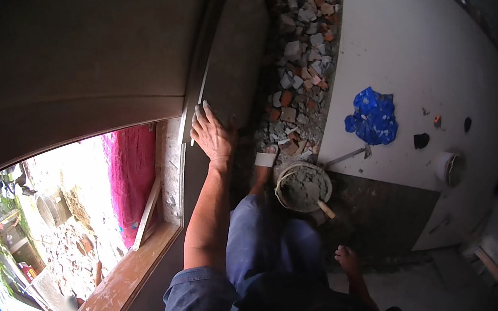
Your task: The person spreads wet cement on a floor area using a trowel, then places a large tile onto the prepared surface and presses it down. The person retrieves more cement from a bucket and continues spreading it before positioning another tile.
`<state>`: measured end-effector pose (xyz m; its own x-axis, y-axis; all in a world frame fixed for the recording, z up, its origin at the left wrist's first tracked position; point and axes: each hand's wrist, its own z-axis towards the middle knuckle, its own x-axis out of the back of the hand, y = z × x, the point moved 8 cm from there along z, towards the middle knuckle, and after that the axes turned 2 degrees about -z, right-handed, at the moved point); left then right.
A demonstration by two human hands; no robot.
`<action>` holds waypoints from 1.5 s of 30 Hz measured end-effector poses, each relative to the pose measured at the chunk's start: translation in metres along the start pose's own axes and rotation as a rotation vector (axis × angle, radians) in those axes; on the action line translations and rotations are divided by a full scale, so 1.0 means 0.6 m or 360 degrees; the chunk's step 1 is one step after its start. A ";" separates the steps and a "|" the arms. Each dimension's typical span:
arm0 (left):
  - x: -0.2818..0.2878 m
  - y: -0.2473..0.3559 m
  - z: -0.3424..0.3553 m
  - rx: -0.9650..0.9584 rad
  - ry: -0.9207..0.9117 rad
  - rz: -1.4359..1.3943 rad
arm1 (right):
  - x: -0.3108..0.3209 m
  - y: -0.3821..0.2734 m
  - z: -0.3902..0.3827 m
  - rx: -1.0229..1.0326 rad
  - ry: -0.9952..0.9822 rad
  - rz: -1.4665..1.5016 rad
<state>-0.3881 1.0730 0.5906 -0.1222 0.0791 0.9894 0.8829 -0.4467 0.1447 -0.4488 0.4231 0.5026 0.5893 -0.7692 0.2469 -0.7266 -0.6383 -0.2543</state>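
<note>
My left hand (pixel 213 134) is raised beside the window, its fingers stretched out and lying flat against a dark grey panel (pixel 239 61) on the wall. Its fingertips touch near a thin pale edge (pixel 205 76) that runs up along the panel. Low by my side, my right hand (pixel 348 260) hangs with its fingers loosely curled, and nothing shows in it. Between the hands and my feet stands a bucket (pixel 281 200) of grey mortar (pixel 305 187). A tool's wooden handle (pixel 326 209) sticks out over its rim; the rest of that tool is hidden.
Broken brick and tile rubble (pixel 302 78) lies along the wall ahead. A pale board (pixel 385 34) on the right bears a crumpled blue plastic bag (pixel 374 115), a long flat tool (pixel 346 156) and a white tub (pixel 449 168). At left is an open window with a wooden sill (pixel 116 295).
</note>
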 end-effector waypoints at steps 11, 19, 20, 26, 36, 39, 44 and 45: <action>-0.075 0.070 -0.047 -0.0182 -0.0413 -0.0703 | -0.404 -0.818 0.118 0.1159 -0.0410 -0.0449; -0.122 0.153 -0.117 -0.0021 -0.0790 -0.0879 | -0.383 -0.940 0.127 0.1008 0.0172 -0.0653; -0.130 0.159 -0.125 -0.0011 -0.0882 -0.0851 | -0.369 -0.929 0.134 0.0908 0.0182 -0.0665; -0.154 0.161 -0.186 -0.0200 -0.1173 -0.0983 | -0.327 -0.909 0.161 0.0861 0.0210 -0.0587; -0.157 0.192 -0.129 -0.0217 -0.1248 -0.1046 | -0.348 -0.921 0.159 0.1209 0.0177 -0.0734; -0.171 0.217 -0.045 -0.0127 -0.1054 -0.0862 | -0.392 -0.944 0.146 0.1145 0.0200 -0.0953; -0.143 0.190 0.045 -0.0343 -0.0736 -0.0497 | -0.425 -0.907 0.132 0.1238 -0.0340 0.0037; -0.142 0.182 0.056 -0.0451 -0.0793 -0.0358 | -0.415 -0.849 0.141 0.1034 -0.0335 0.0349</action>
<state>-0.2660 1.0476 0.5217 -0.0047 0.5752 0.8180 0.6971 -0.5846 0.4151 -0.1956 0.9375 0.4918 0.5572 -0.8293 -0.0424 -0.5174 -0.3068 -0.7989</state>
